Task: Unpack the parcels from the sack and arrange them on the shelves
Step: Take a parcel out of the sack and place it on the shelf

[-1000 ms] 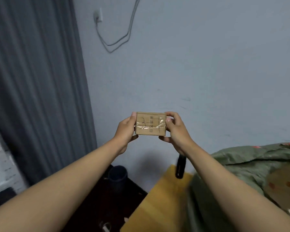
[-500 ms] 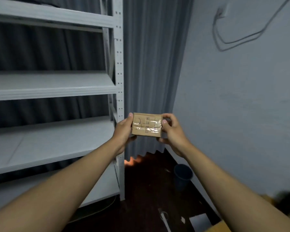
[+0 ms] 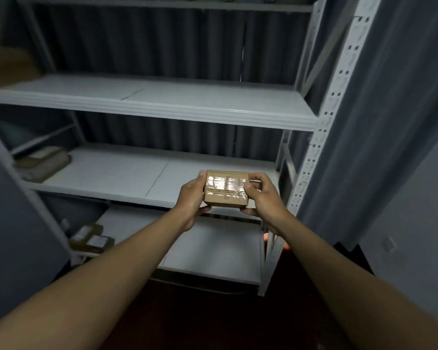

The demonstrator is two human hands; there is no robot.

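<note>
Turning from the wall has brought the white shelving [image 3: 177,114] fully into frame; judged: placement is next. Small taped parcel [image 3: 225,189] sits centre frame, before the middle shelf's front edge, held between left hand [image 3: 191,198] and right hand [image 3: 262,197]. Fingers pinch its short ends, thumbs on top.

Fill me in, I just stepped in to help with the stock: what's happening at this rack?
A person is holding a small taped cardboard box out in front of a white metal shelving rack, the left hand and the right hand gripping its two ends. The box is in the air by the middle shelf, not yet set down. A flat parcel lies at that shelf's left end, and two more parcels sit on the shelf below.
</note>
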